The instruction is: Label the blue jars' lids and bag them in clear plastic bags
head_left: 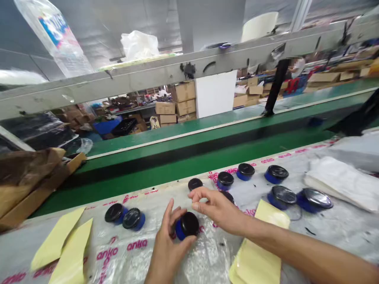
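Blue jar (186, 226), black lid, clasped in left hand (166, 252), fingers wrapped round it, over printed plastic sheet (334, 240). Right hand (216, 209) just beside, fingers loosely curled, holding nothing. Further jars (275, 174) stand on sheet; yellow cards (59, 240) lie near. Beyond: green conveyor (166, 189), stacked cartons (183, 102).

Sheets of pale yellow paper (60, 246) are laid on pink-printed plastic sheeting (340, 236), and folded white plastic bags (340, 183) are piled at the right. A green conveyor belt (189, 157) is stretched behind, with stacked cardboard boxes (183, 100) seen beyond it, and a person's black trouser leg (276, 85) is visible farther right.
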The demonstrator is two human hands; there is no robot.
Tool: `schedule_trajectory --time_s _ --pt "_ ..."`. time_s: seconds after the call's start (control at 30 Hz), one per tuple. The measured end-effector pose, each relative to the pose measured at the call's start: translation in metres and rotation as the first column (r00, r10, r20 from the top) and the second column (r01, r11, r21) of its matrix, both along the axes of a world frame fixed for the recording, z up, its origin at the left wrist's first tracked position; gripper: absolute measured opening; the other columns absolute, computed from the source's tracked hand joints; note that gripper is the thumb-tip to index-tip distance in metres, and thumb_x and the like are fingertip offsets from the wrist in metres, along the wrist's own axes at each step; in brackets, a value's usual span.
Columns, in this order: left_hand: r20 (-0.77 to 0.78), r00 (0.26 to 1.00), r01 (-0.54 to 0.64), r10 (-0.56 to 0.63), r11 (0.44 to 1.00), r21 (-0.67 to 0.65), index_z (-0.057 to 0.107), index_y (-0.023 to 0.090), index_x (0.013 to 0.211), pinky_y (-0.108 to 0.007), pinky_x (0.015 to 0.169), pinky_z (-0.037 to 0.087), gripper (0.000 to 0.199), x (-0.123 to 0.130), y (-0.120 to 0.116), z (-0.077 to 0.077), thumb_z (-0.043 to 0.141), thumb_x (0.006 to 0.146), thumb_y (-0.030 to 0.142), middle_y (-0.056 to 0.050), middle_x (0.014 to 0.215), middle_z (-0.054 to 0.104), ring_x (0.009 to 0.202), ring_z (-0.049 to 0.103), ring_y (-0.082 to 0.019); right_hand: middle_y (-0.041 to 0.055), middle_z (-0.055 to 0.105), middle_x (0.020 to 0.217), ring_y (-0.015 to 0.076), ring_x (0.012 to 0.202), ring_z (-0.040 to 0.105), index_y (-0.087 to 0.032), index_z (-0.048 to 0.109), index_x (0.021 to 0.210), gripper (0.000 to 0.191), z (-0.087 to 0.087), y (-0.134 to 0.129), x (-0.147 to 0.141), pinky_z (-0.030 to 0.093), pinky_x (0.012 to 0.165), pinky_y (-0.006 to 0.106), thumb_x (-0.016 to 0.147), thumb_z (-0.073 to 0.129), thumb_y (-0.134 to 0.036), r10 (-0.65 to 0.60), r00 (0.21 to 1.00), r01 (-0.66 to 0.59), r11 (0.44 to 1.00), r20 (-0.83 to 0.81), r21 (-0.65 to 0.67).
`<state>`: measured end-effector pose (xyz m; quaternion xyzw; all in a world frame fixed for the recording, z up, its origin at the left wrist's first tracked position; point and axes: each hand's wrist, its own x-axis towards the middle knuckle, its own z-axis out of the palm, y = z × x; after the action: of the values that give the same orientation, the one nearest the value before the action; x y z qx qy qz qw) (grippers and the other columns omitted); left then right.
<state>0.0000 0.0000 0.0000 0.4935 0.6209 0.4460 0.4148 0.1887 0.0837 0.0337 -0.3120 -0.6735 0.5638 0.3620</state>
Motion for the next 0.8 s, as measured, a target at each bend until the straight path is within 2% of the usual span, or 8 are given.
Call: schedule_trajectory --time_s 0.07,0.17,0.27,0.33,0.43,0.5,0.6,0.8 --pt "-0.032 0.997 -0.063 0.065 0.997 0.049 0.03 0.027 0.154 -0.042 0.111 0.044 0.096 0.003 -0.004 -0.008 0.077 0.071 0.029 -0.008 0.133 0.068 0.129 0.06 -0.026 0.011 0.065 0.115 0.0247 0.104 0.06 -0.018 0.058 0.081 0.028 -0.011 -0.002 -0.003 0.04 0.089 0.036 0.084 0.066 -0.045 -0.032 0.999 0.03 0.994 -0.012 -0.105" --pt "-0.048 0.988 -0.139 0.146 0.983 0.116 0.033 0.033 0.153 -0.047 0.11 0.045 0.086 0.01 -0.009 -0.019 0.073 0.076 0.031 -0.006 0.135 0.066 0.125 0.062 -0.027 0.0082 0.065 0.094 0.0251 0.096 0.059 -0.019 0.057 0.076 0.034 -0.021 -0.007 -0.008 0.042 0.082 0.036 0.079 0.07 -0.05 -0.046 0.998 0.03 0.965 -0.053 -0.261" --pt "-0.018 0.98 -0.193 0.198 0.969 0.152 0.033 0.036 0.152 -0.05 0.11 0.045 0.088 0.018 -0.012 -0.027 0.076 0.075 0.032 -0.006 0.138 0.064 0.125 0.061 -0.028 0.0023 0.055 0.069 0.029 0.11 0.056 -0.02 0.054 0.069 0.038 -0.023 -0.014 -0.011 0.04 0.086 0.036 0.076 0.074 -0.052 -0.033 0.993 -0.013 0.926 -0.115 -0.378" --pt "-0.009 0.971 -0.232 0.238 0.955 0.183 0.036 0.036 0.151 -0.047 0.105 0.049 0.089 0.022 -0.012 -0.031 0.079 0.073 0.033 -0.007 0.137 0.063 0.125 0.062 -0.028 0.0003 0.049 0.062 0.0295 0.118 0.052 -0.021 0.052 0.065 0.041 -0.021 -0.017 -0.01 0.037 0.093 0.036 0.073 0.076 -0.053 -0.04 0.99 -0.021 0.909 -0.138 -0.417" --pt "-0.031 0.96 -0.264 0.28 0.933 0.247 0.039 0.034 0.15 -0.042 0.099 0.055 0.088 0.024 -0.012 -0.035 0.081 0.073 0.037 -0.007 0.129 0.064 0.12 0.064 -0.027 0.0007 0.051 0.066 0.0268 0.114 0.052 -0.021 0.052 0.062 0.043 -0.018 -0.018 -0.007 0.034 0.094 0.034 0.07 0.078 -0.054 -0.077 0.988 0.004 0.882 -0.135 -0.47" --pt "-0.037 0.963 -0.25 0.267 0.935 0.252 0.036 0.033 0.152 -0.041 0.098 0.056 0.091 0.023 -0.013 -0.037 0.082 0.073 0.039 -0.008 0.126 0.064 0.118 0.065 -0.026 0.0015 0.055 0.074 0.0214 0.093 0.055 -0.019 0.053 0.063 0.043 -0.02 -0.018 -0.005 0.036 0.084 0.031 0.067 0.079 -0.053 -0.078 0.99 0.006 0.851 -0.115 -0.525" --pt "-0.033 0.967 -0.239 0.253 0.944 0.23 0.031 0.034 0.153 -0.041 0.099 0.055 0.097 0.022 -0.015 -0.04 0.084 0.072 0.04 -0.008 0.128 0.063 0.118 0.065 -0.026 0.0003 0.056 0.076 0.0115 0.066 0.044 -0.016 0.057 0.067 0.041 -0.025 -0.02 -0.006 0.032 0.069 0.028 0.063 0.08 -0.05 -0.05 0.993 -0.025 0.796 -0.107 -0.605" --pt "-0.059 0.956 -0.263 0.288 0.926 0.271 0.031 0.036 0.154 -0.04 0.102 0.051 0.098 0.026 -0.017 -0.043 0.085 0.072 0.04 -0.005 0.123 0.063 0.118 0.063 -0.024 -0.0008 0.056 0.07 0.0111 0.065 0.045 -0.015 0.06 0.07 0.039 -0.031 -0.026 -0.014 0.032 0.065 0.026 0.06 0.081 -0.046 -0.036 0.98 -0.1 0.756 -0.194 -0.647"
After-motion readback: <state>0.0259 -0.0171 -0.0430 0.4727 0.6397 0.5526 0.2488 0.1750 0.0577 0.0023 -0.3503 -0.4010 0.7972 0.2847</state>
